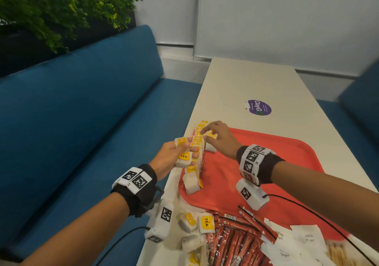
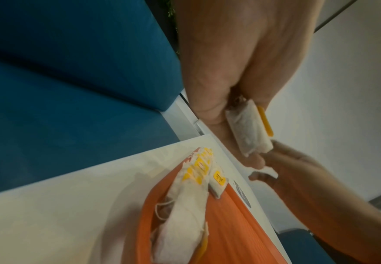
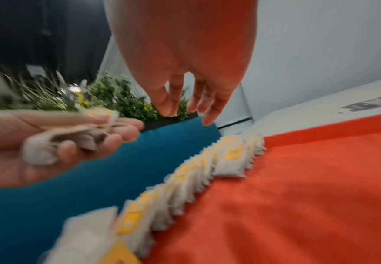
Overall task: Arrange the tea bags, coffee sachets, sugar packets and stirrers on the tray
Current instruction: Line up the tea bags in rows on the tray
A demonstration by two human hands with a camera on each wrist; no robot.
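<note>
A red tray (image 1: 276, 163) lies on the white table (image 1: 256, 81). A row of tea bags (image 1: 196, 155) with yellow tags stands on edge along the tray's left rim; the same row of tea bags (image 3: 185, 178) shows in the right wrist view. My left hand (image 1: 184, 155) grips a few tea bags (image 1: 183, 159) just left of that row; the held tea bags (image 2: 246, 128) sit between thumb and fingers. My right hand (image 1: 213, 136) hovers over the far end of the row, its fingers (image 3: 169, 105) hanging straight with nothing in them. One tea bag (image 1: 210, 149) lies beside the row under it.
At the near end lie loose tea bags (image 1: 205, 222), red coffee sachets (image 1: 235, 239), white sugar packets (image 1: 303, 241) and wooden stirrers (image 1: 338, 253). A blue bench (image 1: 82, 122) runs along the table's left side. A purple sticker (image 1: 259, 107) is beyond the tray.
</note>
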